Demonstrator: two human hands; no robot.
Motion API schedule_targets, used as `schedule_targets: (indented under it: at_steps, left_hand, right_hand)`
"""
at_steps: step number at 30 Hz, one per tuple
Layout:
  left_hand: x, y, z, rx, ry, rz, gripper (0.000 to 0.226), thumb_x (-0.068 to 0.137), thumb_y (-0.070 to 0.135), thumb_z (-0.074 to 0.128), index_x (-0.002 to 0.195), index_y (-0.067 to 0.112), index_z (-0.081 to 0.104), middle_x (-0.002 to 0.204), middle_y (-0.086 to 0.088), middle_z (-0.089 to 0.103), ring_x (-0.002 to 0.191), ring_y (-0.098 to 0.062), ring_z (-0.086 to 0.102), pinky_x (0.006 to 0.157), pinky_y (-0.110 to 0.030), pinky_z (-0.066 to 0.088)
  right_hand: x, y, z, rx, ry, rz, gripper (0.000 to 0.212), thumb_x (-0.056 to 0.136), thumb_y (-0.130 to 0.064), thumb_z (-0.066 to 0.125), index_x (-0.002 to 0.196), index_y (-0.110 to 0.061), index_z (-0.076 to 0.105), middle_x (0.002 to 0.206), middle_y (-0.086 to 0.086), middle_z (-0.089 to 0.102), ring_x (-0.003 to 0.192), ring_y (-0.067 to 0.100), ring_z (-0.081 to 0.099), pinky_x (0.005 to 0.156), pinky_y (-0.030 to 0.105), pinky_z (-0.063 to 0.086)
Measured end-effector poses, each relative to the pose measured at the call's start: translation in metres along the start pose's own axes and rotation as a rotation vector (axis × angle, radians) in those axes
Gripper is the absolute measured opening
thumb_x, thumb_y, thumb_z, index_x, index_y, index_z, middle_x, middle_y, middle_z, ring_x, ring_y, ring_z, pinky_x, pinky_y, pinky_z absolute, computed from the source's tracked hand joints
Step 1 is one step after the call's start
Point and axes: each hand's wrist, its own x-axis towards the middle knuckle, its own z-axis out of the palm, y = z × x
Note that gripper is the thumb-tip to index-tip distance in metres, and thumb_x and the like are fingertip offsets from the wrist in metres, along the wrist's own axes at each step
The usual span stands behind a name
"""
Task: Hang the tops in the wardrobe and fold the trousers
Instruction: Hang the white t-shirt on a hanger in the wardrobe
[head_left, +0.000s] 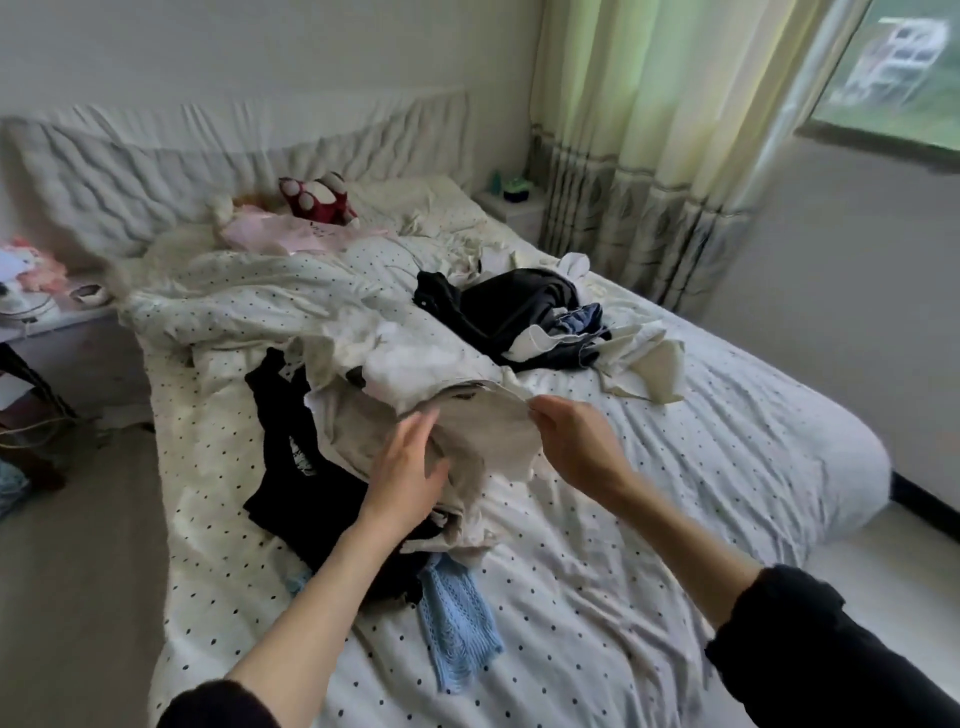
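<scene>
Right hand (569, 441) pinched beige garment (483, 436) edge, likely lifting it free of pile. Left hand (410, 467) lay flat, fingers straight, steadying cloth on bed (701, 467).

1. The right hand (569, 436) pinches the edge of a beige garment (483, 431) lying on a pile at the middle of the bed (727, 467).
2. The left hand (410, 467), fingers straight, rests on the same garment.
3. A black top (291, 467) lies left of it, and a light blue knit (457, 618) lies nearer.
4. Dark clothes (514, 312) are heaped farther right, and a red plush toy (317, 197) sits by the headboard.
</scene>
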Motion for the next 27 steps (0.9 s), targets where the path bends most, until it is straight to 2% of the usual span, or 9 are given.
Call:
schedule_targets:
  at_steps: [3, 5, 8, 11, 16, 19, 21, 24, 27]
  left_hand:
    - [0.013, 0.035, 0.012, 0.195, -0.037, 0.083, 0.087, 0.089, 0.032, 0.059, 0.149, 0.026, -0.004, 0.158, -0.002, -0.01, 0.145, -0.023, -0.008, 0.116, -0.049, 0.009]
    - [0.016, 0.056, 0.022, 0.35, 0.042, 0.119, 0.09, 0.089, 0.035, 0.057, 0.145, 0.03, -0.014, 0.157, -0.003, -0.012, 0.144, -0.025, -0.011, 0.114, -0.055, 0.01]
    - [0.023, 0.085, 0.027, 0.485, 0.225, 0.24, 0.079, 0.087, 0.01, 0.054, 0.15, 0.03, 0.01, 0.155, 0.0, 0.02, 0.136, -0.025, 0.021, 0.099, -0.048, 0.023]
    - [0.035, 0.12, 0.034, 0.478, 0.233, 0.341, 0.074, 0.078, -0.007, 0.048, 0.144, 0.023, 0.035, 0.14, -0.001, 0.044, 0.12, -0.025, 0.041, 0.089, -0.038, 0.025]
    - [0.034, 0.201, 0.079, 0.299, -0.118, 0.537, 0.031, 0.088, 0.01, 0.06, 0.119, 0.006, 0.06, 0.113, -0.014, 0.059, 0.11, -0.03, 0.049, 0.096, -0.031, 0.033]
    - [0.024, 0.261, 0.122, 0.202, -0.138, 0.622, 0.015, 0.087, 0.002, 0.057, 0.098, 0.002, 0.068, 0.1, -0.015, 0.063, 0.101, -0.03, 0.054, 0.088, -0.028, 0.035]
    - [0.019, 0.308, 0.147, 0.141, -0.152, 0.675, 0.013, 0.085, 0.001, 0.058, 0.089, 0.004, 0.071, 0.093, -0.012, 0.066, 0.094, -0.028, 0.057, 0.084, -0.028, 0.039]
    - [0.01, 0.39, 0.186, 0.036, -0.117, 0.807, 0.011, 0.078, -0.003, 0.066, 0.079, 0.005, 0.073, 0.083, -0.011, 0.067, 0.09, -0.03, 0.056, 0.081, -0.026, 0.037]
    - [-0.002, 0.456, 0.223, 0.017, -0.078, 0.911, 0.003, 0.076, 0.006, 0.073, 0.078, 0.008, 0.075, 0.077, -0.007, 0.068, 0.088, -0.033, 0.05, 0.081, -0.041, 0.044]
  right_hand:
    - [-0.007, 0.0, -0.062, 0.009, 0.044, -0.083, 0.017, 0.092, -0.005, 0.053, 0.087, 0.001, 0.069, 0.08, 0.013, 0.069, 0.07, 0.03, 0.063, 0.061, 0.037, 0.05]
    - [-0.022, 0.007, -0.094, 0.012, 0.099, -0.075, 0.015, 0.091, -0.002, 0.055, 0.091, 0.0, 0.07, 0.083, 0.012, 0.07, 0.072, 0.026, 0.064, 0.065, 0.033, 0.05]
    - [-0.05, 0.026, -0.133, 0.021, 0.202, -0.039, 0.016, 0.088, 0.004, 0.056, 0.095, 0.002, 0.07, 0.086, 0.013, 0.071, 0.074, 0.014, 0.061, 0.067, 0.009, 0.039]
    - [-0.076, 0.053, -0.176, 0.008, 0.313, 0.025, 0.016, 0.089, 0.001, 0.054, 0.093, 0.001, 0.069, 0.084, 0.011, 0.07, 0.074, 0.017, 0.061, 0.067, 0.01, 0.037]
    - [-0.119, 0.111, -0.239, 0.02, 0.468, 0.279, 0.016, 0.09, 0.001, 0.054, 0.096, -0.002, 0.069, 0.088, 0.009, 0.069, 0.078, 0.016, 0.058, 0.073, 0.028, 0.045]
    - [-0.156, 0.155, -0.286, 0.019, 0.587, 0.451, 0.022, 0.088, 0.004, 0.051, 0.095, -0.005, 0.07, 0.087, 0.004, 0.069, 0.082, 0.018, 0.06, 0.074, 0.028, 0.045]
    - [-0.18, 0.18, -0.322, -0.006, 0.689, 0.539, 0.022, 0.089, 0.0, 0.05, 0.092, -0.008, 0.07, 0.079, 0.0, 0.065, 0.075, 0.017, 0.057, 0.065, 0.022, 0.039]
    - [-0.224, 0.212, -0.384, -0.038, 0.88, 0.633, 0.025, 0.093, -0.007, 0.05, 0.072, -0.012, 0.063, 0.061, -0.001, 0.053, 0.058, 0.014, 0.044, 0.057, 0.028, 0.032]
    - [-0.262, 0.228, -0.433, -0.029, 1.035, 0.683, 0.036, 0.096, -0.012, 0.049, 0.062, -0.024, 0.048, 0.053, -0.01, 0.04, 0.05, 0.007, 0.034, 0.051, 0.021, 0.029]
